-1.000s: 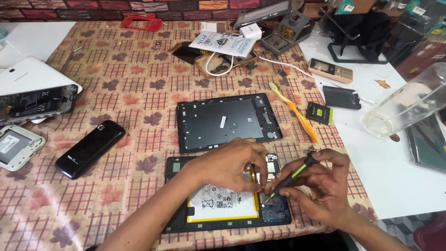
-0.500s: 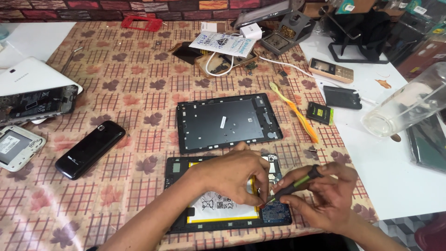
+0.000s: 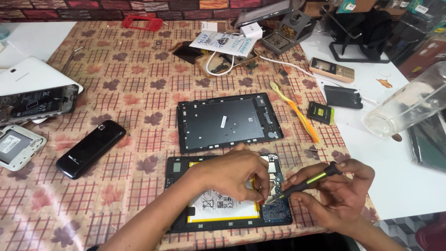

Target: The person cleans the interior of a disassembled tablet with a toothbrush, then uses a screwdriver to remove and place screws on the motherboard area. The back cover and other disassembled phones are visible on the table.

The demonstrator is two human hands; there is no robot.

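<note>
Head view: back cover (image 3: pixel 227 122) beside opened tablet (image 3: pixel 218 211).

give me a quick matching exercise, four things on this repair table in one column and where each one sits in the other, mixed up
Things:
1. screwdriver
2. black phone
3. detached tablet back cover
4. clear plastic jar

Places:
a. lying on its side on the white surface at the far right
b. flat on the patterned cloth just beyond the opened tablet
c. in the right hand, tip down at the opened tablet's board
d. on the cloth to the left of the opened tablet

Pairs: 1-c, 2-d, 3-b, 4-a
</note>
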